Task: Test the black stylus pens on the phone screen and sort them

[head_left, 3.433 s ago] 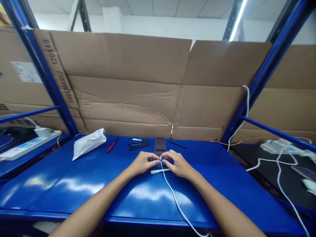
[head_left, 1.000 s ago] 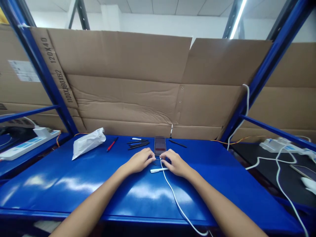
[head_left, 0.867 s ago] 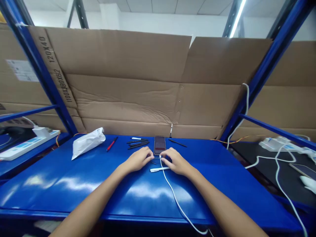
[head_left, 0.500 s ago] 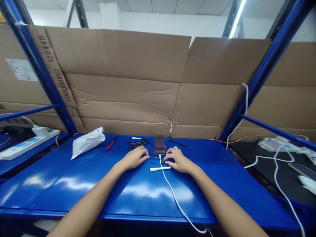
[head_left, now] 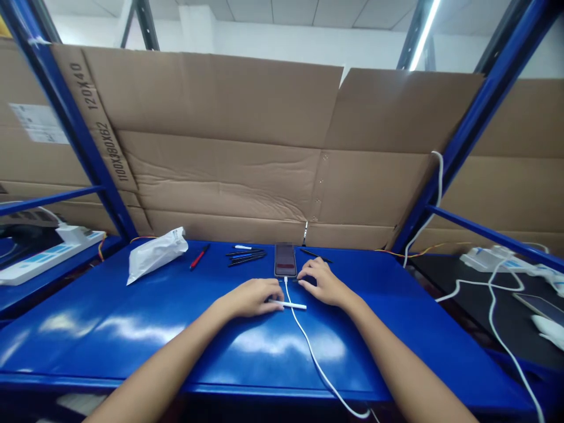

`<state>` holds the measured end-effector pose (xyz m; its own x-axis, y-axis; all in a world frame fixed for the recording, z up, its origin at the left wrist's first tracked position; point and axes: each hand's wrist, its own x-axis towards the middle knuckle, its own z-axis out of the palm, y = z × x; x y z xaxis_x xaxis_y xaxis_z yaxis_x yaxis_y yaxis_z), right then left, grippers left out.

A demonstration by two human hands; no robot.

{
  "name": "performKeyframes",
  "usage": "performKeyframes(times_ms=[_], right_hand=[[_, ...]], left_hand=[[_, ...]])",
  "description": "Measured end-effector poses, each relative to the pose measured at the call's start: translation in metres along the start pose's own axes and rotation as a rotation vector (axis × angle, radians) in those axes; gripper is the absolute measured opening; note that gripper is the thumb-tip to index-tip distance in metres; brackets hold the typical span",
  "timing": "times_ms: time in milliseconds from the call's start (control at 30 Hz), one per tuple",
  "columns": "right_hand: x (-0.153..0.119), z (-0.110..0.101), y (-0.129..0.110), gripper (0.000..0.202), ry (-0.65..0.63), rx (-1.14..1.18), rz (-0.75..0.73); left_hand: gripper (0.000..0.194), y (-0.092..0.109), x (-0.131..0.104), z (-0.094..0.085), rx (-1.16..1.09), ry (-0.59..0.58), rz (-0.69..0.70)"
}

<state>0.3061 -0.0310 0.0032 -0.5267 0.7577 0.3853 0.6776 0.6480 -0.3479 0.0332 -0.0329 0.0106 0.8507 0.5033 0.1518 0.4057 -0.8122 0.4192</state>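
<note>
My left hand (head_left: 256, 297) is closed around the left end of a white pen (head_left: 296, 305), which lies across the white charging cable (head_left: 304, 332). To the right, my right hand (head_left: 324, 282) has its thumb and fingertips pinched low over the table. A small dark piece shows at those fingertips, too small to name. The phone (head_left: 285, 260) lies between and beyond both hands, with the cable plugged into its near end. A thin part near the left fingertips is mostly hidden by that hand.
Several dark pens (head_left: 247, 257) lie behind my left hand, and a black pen (head_left: 312, 254) lies behind my right. A red pen (head_left: 200, 257) and a white plastic packet (head_left: 157, 254) are further left. Cardboard (head_left: 229, 170) walls the back of the blue table (head_left: 145, 352).
My left hand has come nearer and to the right, taking hold of the white pen's left end. My right hand has shifted slightly away from me.
</note>
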Motion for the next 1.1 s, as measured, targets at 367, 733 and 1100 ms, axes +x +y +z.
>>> performKeyframes(times_ms=[367,733,1100], right_hand=[[0.0,-0.007,-0.002,0.008,0.039,0.024,0.014],[0.0,-0.002,-0.005,0.014,0.032,0.096,0.045],[0.006,0.006,-0.021,0.013,0.153,0.202,0.074]], left_hand=[[0.031,-0.023,-0.007,-0.014,-0.048,0.251,-0.161],[0.029,-0.031,-0.008,-0.014,-0.05,0.274,-0.163],[0.034,-0.03,-0.009,-0.017,-0.064,0.31,-0.147]])
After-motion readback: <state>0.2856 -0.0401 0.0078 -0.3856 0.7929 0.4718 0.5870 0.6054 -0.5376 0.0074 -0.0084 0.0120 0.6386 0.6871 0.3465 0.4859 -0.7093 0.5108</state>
